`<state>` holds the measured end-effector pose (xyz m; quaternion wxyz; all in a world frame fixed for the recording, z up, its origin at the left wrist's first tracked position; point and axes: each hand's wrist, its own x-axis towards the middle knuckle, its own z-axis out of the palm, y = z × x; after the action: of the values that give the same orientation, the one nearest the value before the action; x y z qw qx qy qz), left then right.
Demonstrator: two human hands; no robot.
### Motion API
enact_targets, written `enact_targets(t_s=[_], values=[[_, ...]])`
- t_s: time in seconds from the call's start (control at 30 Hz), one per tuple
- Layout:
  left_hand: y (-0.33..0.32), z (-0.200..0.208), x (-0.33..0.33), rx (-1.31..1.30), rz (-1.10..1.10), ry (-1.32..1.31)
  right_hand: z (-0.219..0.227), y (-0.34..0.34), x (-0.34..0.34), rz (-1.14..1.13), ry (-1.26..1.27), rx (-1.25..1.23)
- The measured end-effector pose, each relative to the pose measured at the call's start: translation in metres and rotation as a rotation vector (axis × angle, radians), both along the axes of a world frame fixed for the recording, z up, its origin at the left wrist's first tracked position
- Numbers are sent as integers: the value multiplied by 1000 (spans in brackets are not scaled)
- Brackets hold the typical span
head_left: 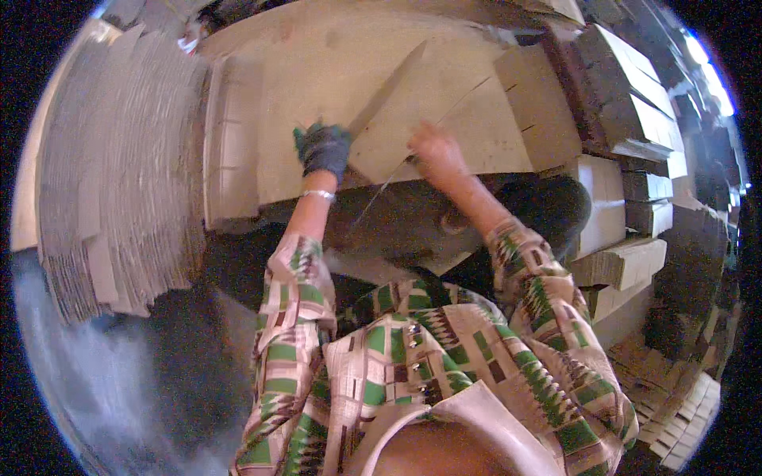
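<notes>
My left hand (323, 151), in a dark glove with green fingertips, lies on a flat cardboard sheet (302, 87), its fingers somewhat apart. Bare and a little blurred, my right hand (439, 155) is held over the sheet's near part with its fingers curled in. A thin pale string (381, 190) runs slantwise across the cardboard, past the right fingers and down over the near edge toward my lap; the fingers appear closed on it. A triangular cardboard flap or overlapping piece (444, 95) shows between and beyond the hands.
At the left stands a tall stack of cardboard sheets (119, 159), edges facing me. More folded cardboard bundles (627, 87) are piled at the right, with another stack (623, 266) lower down. A dark rounded object (556, 206) sits by my right forearm. Several cardboard pieces (686, 420) lie at lower right.
</notes>
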<state>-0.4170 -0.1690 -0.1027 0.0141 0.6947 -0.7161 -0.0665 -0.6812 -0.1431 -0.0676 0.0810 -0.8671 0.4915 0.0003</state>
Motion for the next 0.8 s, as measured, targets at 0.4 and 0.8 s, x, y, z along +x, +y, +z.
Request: enact_targets(t_s=[0.4,0.8], values=[[46,12,57,-359,44,10,21,-8,-17,-87,-383,-273],[17,34,-56,-124,-121,330,69,-62,-253,-941,111,-249]])
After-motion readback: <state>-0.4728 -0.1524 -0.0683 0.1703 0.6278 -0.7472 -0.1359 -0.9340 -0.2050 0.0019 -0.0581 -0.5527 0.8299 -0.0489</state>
